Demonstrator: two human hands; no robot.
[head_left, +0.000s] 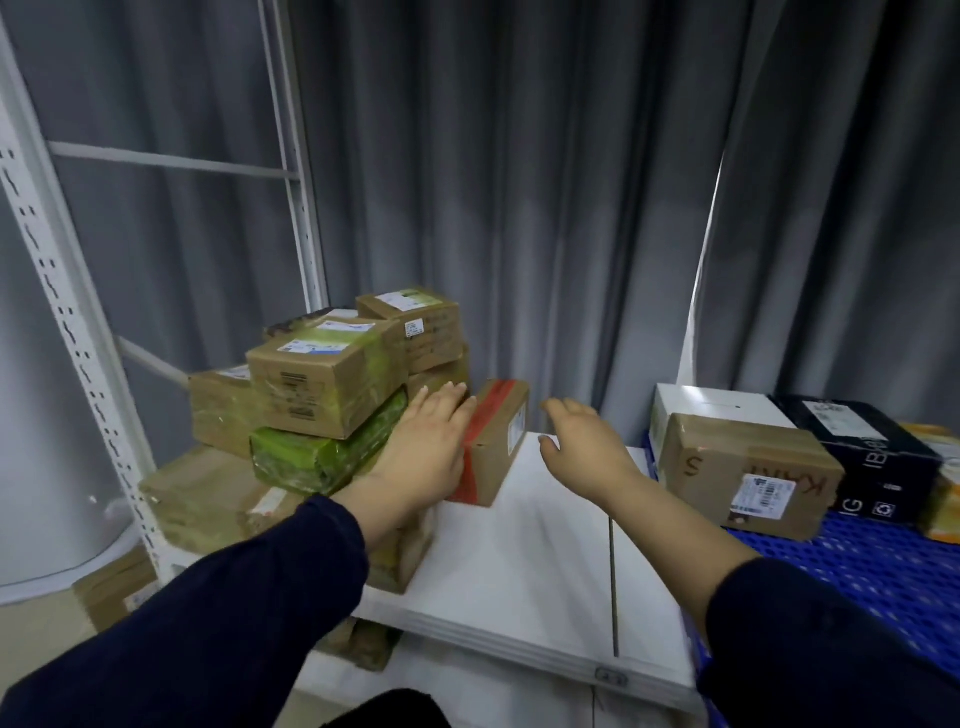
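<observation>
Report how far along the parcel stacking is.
Done: brown cardboard boxes and a green-wrapped parcel sit piled on the white shelf. In hand: the left hand rests flat on the red-taped cardboard box beside them; the right hand hovers open. Probably left: the brown, white and black boxes on the blue plastic pallet.

Dim, soft light; motion blur, edges warped

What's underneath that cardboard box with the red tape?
The red-taped box stands on the white shelf board, next to the parcel pile. The left hand lies flat over its left side, so whether that edge rests on the board or a parcel is hidden.
</observation>
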